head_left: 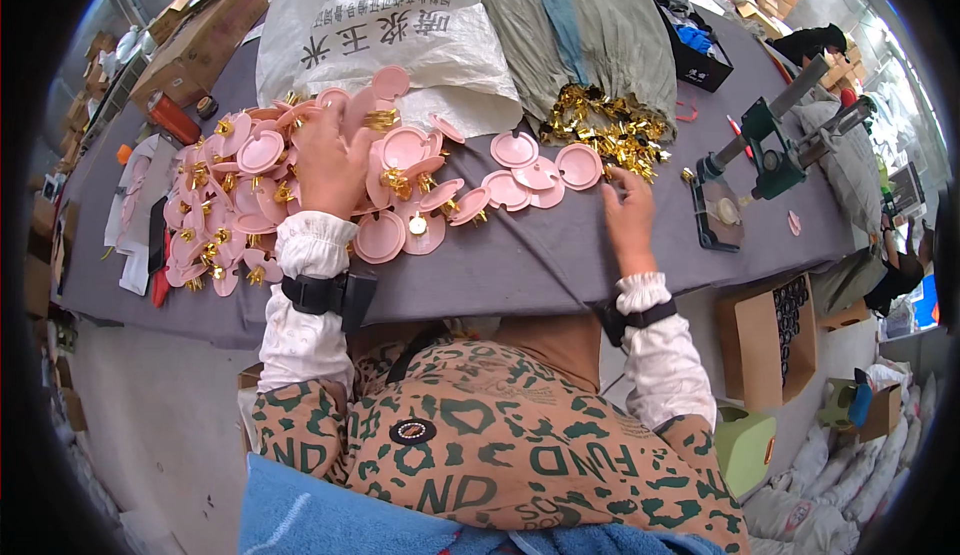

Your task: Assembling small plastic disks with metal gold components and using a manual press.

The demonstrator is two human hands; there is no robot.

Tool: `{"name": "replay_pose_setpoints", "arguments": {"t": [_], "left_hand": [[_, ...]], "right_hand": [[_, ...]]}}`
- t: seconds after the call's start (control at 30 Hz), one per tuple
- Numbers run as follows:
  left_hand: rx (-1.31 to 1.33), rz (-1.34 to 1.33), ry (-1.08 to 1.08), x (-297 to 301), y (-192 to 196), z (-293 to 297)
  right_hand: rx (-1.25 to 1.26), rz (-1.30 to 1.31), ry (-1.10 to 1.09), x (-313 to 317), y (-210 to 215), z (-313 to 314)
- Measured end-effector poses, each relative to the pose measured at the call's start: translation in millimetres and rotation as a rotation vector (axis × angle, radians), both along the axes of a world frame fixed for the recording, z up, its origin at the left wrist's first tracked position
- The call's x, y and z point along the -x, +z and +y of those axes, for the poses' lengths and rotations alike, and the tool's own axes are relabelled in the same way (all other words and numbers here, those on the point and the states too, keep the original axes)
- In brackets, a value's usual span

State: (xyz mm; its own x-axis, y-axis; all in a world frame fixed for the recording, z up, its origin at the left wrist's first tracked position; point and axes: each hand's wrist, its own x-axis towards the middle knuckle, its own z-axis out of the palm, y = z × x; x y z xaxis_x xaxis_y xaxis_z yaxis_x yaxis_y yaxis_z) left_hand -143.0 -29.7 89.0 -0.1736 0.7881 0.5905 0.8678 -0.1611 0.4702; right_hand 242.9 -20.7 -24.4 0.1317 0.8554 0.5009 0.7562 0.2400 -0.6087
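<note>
My left hand (pixel 331 163) reaches into a heap of pink round discs (pixel 262 152), many with gold metal clips on them. Its fingers are apart over the heap, and the fingertips are partly lost among the discs. To the right, my right hand (pixel 630 217) is beside the gold clips (pixel 610 133) that spill from a grey-green sack (pixel 600 30). Its fingers are bent together at a small dark thing too small to name. Just left of its fingertips lies a flat pink disc (pixel 578 167), at the end of a short row of discs.
A white woven sack (pixel 400 35) lies behind the heap. At the right of the grey-covered table (pixel 460 280) stands a green hand press (pixel 770 150). A black box (pixel 700 60) sits at the back. On the left are a red-brown cylinder (pixel 172 117) and a cardboard box (pixel 200 45).
</note>
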Motion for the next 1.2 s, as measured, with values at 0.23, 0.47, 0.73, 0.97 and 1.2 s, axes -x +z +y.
{"name": "replay_pose_setpoints", "arguments": {"t": [0.23,0.47,0.73,0.97,1.2], "left_hand": [[-0.049,0.308,-0.559,-115,-56,-1],[0.188,0.614,-0.494,-137,-93,10],[0.449,-0.667,-0.525,-124,-69,0],[0.412,-0.98,-0.639,-131,-61,-21],[0.293,-0.852,-0.575,-129,-54,-30]], "right_hand": [[-0.034,-0.201,-0.098,-12,-30,29],[-0.119,0.094,-0.134,-18,-32,17],[0.023,0.536,0.289,82,34,-48],[-0.302,-0.011,0.356,98,48,-44],[-0.238,0.243,0.331,103,33,-52]]}}
